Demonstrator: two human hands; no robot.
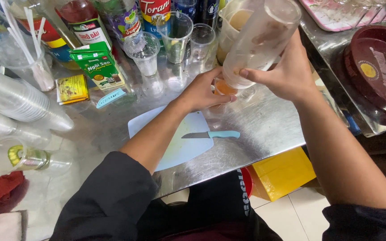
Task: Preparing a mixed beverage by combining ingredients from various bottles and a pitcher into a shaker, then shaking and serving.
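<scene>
Green carton (98, 66) stands far left; right hand (287, 73) clamps tilted shaker (260, 42), left hand (202, 91) clasps small glass (224, 88).

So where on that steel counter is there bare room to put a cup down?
Bare steel counter lies right of the cutting board and knife, below both hands. The back, around the syrup bottles and plastic cups, is crowded; stacked cups fill the left.

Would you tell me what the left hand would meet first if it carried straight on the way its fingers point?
Probably the small glass of orange liquid, which the left hand already touches under the tilted shaker.
</scene>
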